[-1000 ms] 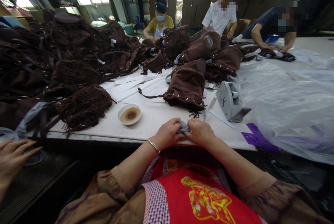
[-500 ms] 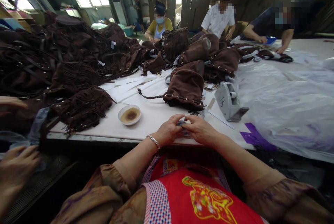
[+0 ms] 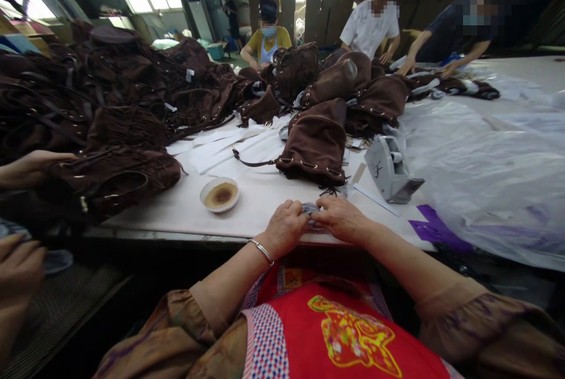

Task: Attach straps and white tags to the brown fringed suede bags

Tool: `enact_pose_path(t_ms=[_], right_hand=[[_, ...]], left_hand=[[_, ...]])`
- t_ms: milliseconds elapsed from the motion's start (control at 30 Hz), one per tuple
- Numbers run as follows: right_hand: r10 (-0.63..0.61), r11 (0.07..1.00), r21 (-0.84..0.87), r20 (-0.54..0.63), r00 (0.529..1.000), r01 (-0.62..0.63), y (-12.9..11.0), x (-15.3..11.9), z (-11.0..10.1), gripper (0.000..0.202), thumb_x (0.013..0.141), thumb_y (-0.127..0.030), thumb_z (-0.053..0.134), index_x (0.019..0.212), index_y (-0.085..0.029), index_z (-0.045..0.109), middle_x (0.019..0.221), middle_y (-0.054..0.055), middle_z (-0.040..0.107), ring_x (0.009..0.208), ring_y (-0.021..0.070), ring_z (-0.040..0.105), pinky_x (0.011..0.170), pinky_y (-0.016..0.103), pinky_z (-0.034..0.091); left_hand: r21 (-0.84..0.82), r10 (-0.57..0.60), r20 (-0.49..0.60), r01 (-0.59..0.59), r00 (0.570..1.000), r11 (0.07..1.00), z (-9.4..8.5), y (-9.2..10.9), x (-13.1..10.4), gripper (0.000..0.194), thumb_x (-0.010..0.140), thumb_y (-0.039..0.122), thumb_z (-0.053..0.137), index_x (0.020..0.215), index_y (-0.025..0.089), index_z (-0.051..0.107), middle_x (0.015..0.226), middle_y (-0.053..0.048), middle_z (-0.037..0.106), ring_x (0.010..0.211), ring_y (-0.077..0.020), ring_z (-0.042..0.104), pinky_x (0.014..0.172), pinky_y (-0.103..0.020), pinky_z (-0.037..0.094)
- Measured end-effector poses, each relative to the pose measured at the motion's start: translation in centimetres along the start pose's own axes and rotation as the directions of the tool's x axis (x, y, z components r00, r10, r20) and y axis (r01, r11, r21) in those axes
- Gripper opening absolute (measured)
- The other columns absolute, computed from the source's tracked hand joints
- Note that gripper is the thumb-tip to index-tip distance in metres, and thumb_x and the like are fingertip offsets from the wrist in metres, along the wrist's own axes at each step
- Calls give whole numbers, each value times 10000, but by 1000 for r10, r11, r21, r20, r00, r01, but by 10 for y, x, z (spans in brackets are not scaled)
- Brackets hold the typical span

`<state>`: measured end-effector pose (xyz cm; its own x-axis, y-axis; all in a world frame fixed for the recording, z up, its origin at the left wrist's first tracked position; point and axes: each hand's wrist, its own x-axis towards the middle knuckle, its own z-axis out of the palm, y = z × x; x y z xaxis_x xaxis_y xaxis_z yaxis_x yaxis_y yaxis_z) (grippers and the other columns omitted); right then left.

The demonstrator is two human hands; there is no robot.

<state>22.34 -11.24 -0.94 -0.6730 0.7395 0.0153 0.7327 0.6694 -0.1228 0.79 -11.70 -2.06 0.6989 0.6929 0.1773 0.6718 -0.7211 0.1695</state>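
At the table's front edge, my left hand (image 3: 286,227) and my right hand (image 3: 342,220) meet around a small grey bundle (image 3: 311,208), thin and strand-like. Fingers of both hands are closed on it, and its lower part is hidden by them. Just beyond lies a brown drawstring bag (image 3: 314,142) with gold eyelets, its strap stretched to the left. A white bowl (image 3: 219,195) with a brownish residue stands left of the bundle. To the right is a grey tape dispenser (image 3: 391,170).
Brown fringed bags (image 3: 128,90) are heaped at the left and centre. Clear plastic sheets (image 3: 481,173) and purple tape (image 3: 436,229) lie at the right. Another person's hands (image 3: 20,267) reach in at the left edge. Three people work across the table (image 3: 265,223).
My fingers have closed further around the grey bundle, which shows more clearly. At the left, the other person's upper hand has moved onto a fringed bag, which has shifted.
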Motion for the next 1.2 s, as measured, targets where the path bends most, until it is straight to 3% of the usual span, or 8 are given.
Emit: enact_pose_path(t_ms=[300, 467, 733, 867, 967, 1100, 1200], right_hand=[[8, 998, 62, -29, 1000, -6, 2, 0, 8, 235, 920, -310, 526, 962, -208, 734, 1020, 103, 617, 858, 200, 512, 769, 308, 349], [69, 997, 31, -42, 997, -68, -3, -8, 11, 265, 947, -348, 496, 1041, -226, 712, 922, 95, 634, 820, 190, 514, 756, 308, 324], [123, 992, -15, 83, 989, -122, -8, -3, -2, 294, 956, -407, 471, 1049, -226, 683, 913, 105, 638, 838, 210, 564, 760, 311, 339], [148, 989, -23, 79, 986, -147, -13, 1, -3, 319, 959, -442, 456, 1024, -219, 675, 920, 106, 637, 834, 216, 580, 756, 324, 357], [180, 983, -29, 20, 983, -179, -18, 0, 5, 316, 946, -446, 485, 991, -200, 678, 912, 110, 634, 859, 228, 572, 754, 329, 363], [169, 985, 1, -156, 973, -171, -20, -12, 18, 280, 943, -400, 497, 976, -191, 680, 927, 110, 632, 911, 244, 556, 810, 362, 371], [239, 971, 75, -319, 917, -228, 0, -34, 16, 269, 964, -314, 453, 1042, -179, 672, 1005, 116, 640, 982, 230, 552, 890, 361, 373]], left_hand=[[-37, 0, 89, 4, 996, 999, 1, -5, 9, 312, 919, 442, 535, 1000, 188, 698, 953, -102, 540, 897, -227, 477, 807, -358, 446], [-24, 73, 138, -70, 988, 997, 2, -3, 12, 276, 953, 343, 485, 945, 153, 685, 962, -114, 564, 930, -234, 479, 757, -343, 440], [3, 125, 159, -127, 979, 992, -1, -6, 14, 249, 950, 348, 494, 922, 175, 670, 947, -88, 570, 907, -221, 485, 786, -330, 417], [16, 123, 119, -126, 985, 992, 0, -3, 12, 233, 964, 316, 463, 972, 180, 651, 932, -88, 566, 888, -224, 484, 796, -345, 415], [3, 106, 53, -106, 993, 994, 4, 1, 9, 241, 969, 333, 451, 963, 196, 649, 928, -87, 565, 887, -227, 486, 808, -358, 419], [-32, 14, -56, -16, 998, 999, 8, 9, 4, 239, 960, 360, 465, 972, 212, 652, 911, -87, 551, 875, -231, 479, 772, -361, 425], [-38, -27, -75, 24, 997, 999, 11, 15, 2, 199, 948, 301, 481, 892, 193, 638, 904, -90, 540, 882, -233, 473, 770, -365, 424]])
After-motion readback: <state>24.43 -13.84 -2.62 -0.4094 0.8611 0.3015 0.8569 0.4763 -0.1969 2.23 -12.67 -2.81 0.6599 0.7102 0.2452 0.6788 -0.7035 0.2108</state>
